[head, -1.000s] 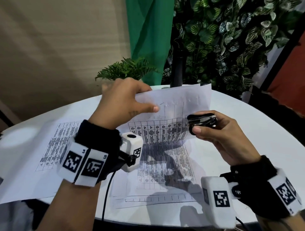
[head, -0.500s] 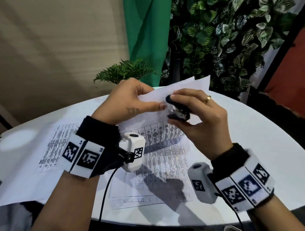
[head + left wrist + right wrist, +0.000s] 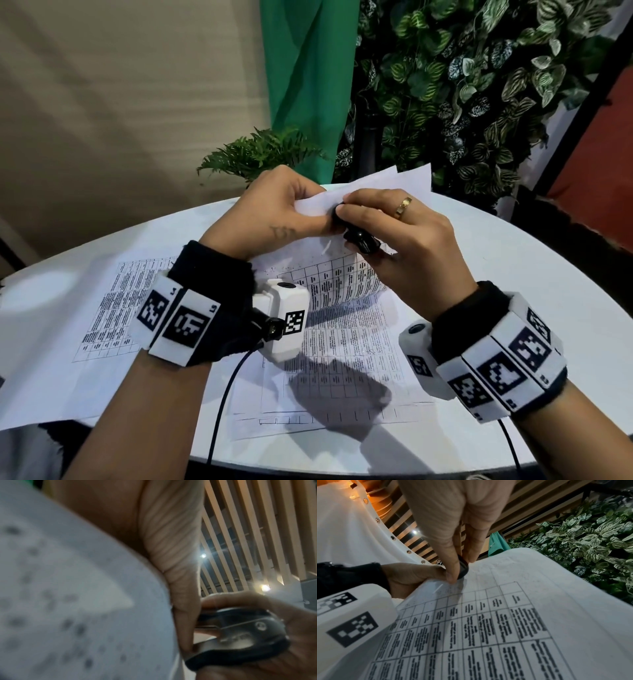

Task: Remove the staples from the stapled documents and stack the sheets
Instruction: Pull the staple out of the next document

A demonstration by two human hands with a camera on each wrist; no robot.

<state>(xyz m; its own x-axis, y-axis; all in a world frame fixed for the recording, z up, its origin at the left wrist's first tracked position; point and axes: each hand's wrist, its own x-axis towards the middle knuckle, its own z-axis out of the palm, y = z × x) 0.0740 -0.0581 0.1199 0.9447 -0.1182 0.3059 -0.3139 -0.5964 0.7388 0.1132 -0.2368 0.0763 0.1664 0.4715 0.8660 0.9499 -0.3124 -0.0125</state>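
A stapled document (image 3: 342,284) of printed table sheets curls up off the white table, its top corner lifted. My left hand (image 3: 274,212) pinches that corner between thumb and fingers. My right hand (image 3: 387,233) grips a black staple remover (image 3: 359,240) and holds its tip against the corner, right beside the left thumb. In the left wrist view the staple remover (image 3: 240,635) sits next to my thumb and the blurred paper (image 3: 68,601). In the right wrist view the staple remover (image 3: 463,568) shows between my fingers, above the document (image 3: 488,622). The staple itself is hidden.
A loose printed sheet (image 3: 102,308) lies flat on the round white table (image 3: 513,274) at the left. More sheets (image 3: 342,377) lie under my wrists. A small fern (image 3: 260,154) stands at the table's far edge, with a leafy wall and a green curtain behind.
My right hand swung the staple remover from the right of the page up to the lifted corner, beside my left thumb. The left hand kept its pinch on the corner.
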